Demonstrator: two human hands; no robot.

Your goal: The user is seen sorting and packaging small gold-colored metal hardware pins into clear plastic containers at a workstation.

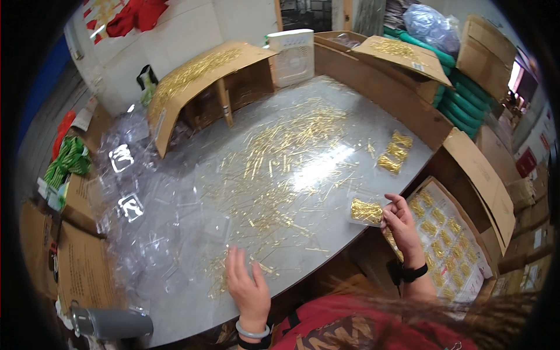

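My right hand [402,228] pinches the edge of a small clear plastic box [366,212] filled with thin gold-coloured metal pieces. This box is at the table's right front edge. My left hand [246,286] is at the front of the table, fingers stretched out and holding nothing. Its fingertips are near loose gold pieces; whether they touch any, I cannot tell. Many more loose gold pieces [297,131] lie scattered over the grey table [181,318]. Farther right, several filled clear boxes [395,153] stand in a row.
Empty clear plastic boxes [154,204] are heaped at left, with a grey tumbler [114,322] at the near corner. A cardboard shelf [239,61] bears gold pieces at the back, beside a white fan [291,57]. An open carton [489,262] of filled boxes sits right.
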